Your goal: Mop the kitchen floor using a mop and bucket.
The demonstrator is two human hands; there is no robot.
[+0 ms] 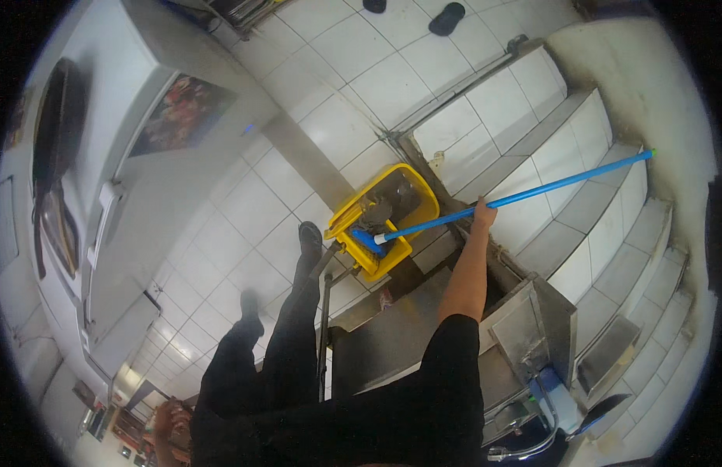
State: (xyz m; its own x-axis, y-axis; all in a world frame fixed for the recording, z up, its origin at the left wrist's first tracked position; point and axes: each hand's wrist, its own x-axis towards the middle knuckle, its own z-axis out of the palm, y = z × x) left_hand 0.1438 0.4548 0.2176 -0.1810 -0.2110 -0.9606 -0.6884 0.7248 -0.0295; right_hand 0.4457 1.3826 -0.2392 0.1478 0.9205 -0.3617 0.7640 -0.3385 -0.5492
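The right hand (483, 210) is wrapping its fingers round the blue mop handle (563, 184), between that handle's middle and its lower end. The right forearm (463, 272) is showing bare and is leading up to the handle from below, the elbow nearly straight, the upper arm (456, 350) wearing a black sleeve. What appears to be the left hand (171, 420) is lying low, well left of the handle, its fingers too blurred to read. Both legs (287, 335) are standing left of the handle's lower end, the right foot (310, 236) being nearer it than the left foot (250, 305).
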